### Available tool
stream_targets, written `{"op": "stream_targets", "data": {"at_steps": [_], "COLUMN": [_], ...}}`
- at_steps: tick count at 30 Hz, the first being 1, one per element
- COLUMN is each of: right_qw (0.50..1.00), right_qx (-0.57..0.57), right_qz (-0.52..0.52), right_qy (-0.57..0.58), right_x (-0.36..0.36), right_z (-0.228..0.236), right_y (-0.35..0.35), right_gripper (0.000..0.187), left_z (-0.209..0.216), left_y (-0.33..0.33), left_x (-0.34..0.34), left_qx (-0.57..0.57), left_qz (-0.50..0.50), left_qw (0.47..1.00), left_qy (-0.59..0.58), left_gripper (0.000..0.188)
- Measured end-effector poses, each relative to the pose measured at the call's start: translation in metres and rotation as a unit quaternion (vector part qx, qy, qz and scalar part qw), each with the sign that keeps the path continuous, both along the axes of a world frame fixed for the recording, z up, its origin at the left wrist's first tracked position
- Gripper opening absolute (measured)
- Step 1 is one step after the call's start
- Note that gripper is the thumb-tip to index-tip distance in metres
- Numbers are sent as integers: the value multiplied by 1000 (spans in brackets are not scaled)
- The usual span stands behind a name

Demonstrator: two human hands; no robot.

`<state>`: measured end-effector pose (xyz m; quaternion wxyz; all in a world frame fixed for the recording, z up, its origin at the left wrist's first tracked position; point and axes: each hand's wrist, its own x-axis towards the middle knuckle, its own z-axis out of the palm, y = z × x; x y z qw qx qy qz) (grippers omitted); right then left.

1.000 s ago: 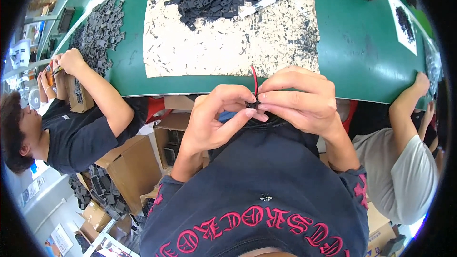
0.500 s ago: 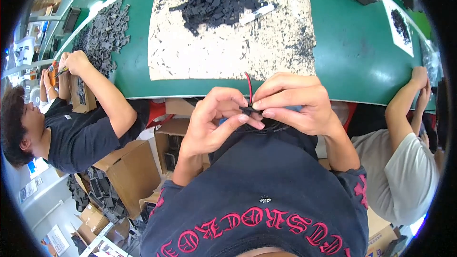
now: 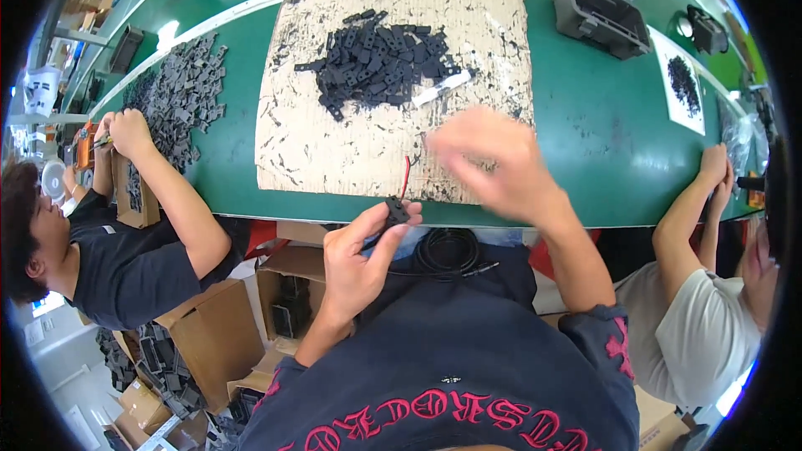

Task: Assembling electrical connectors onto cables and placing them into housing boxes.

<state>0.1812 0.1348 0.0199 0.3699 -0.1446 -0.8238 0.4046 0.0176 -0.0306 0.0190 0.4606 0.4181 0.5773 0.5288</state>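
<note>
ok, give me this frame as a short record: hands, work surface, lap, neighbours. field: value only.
left_hand: left hand pinching a small black part
wire: thin red wire sticking up from the part
right_hand: right hand above the sheet's near right area, off the part; blurred, grip contents unclear
sheet: scuffed cardboard sheet on green table
on_sheet: pile of black pieces, white stick-shaped object beside it
lap: coiled black cable
neighbours: one person each side

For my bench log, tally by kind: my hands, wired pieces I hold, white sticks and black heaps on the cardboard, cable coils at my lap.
Hands (left hand, right hand): 2
Held wired piece: 1
White stick: 1
Black heap: 1
Cable coil: 1
Total: 6
</note>
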Motion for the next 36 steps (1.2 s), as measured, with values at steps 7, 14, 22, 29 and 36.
{"op": "stream_targets", "data": {"at_steps": [7,14,22,29,36], "right_qw": [906,874,645,721,743], "right_qx": [357,-387,-559,-483,-459], "right_qz": [-60,26,172,172,174], "right_qy": [-221,293,492,466,455], "right_x": [-32,-22,-17,-20,-19], "right_z": [-28,-14,6,14,12], "right_y": [63,13,-29,-38,-40], "right_gripper": [26,19,37,30,30], "left_z": [-5,-27,-19,-15,-17], "left_y": [2,10,14,11,11], "left_x": [-7,4,25,31,33], "left_qx": [49,45,26,46,60], "left_qz": [12,9,-27,-42,-42], "left_qw": [992,966,963,966,960], "left_qy": [-119,-254,-268,-250,-268], "left_gripper": [25,29,29,30,29]}}
